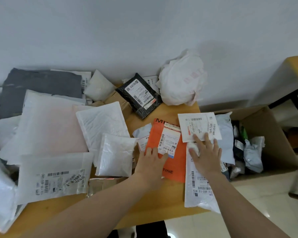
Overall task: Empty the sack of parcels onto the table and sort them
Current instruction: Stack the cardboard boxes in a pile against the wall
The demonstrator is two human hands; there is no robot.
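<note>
Both hands flat, open: left hand on orange parcel, right hand on white parcel; wooden table, white wall.

Soft, even daylight filled the scene, bright without harsh glare. A faint shadow fell on the far wall right of the crumpled white sack. The floor tiles at near right shone pale. Wide-angle distortion bowed the edges, and parcels at the near left were smeared by blur.
</note>
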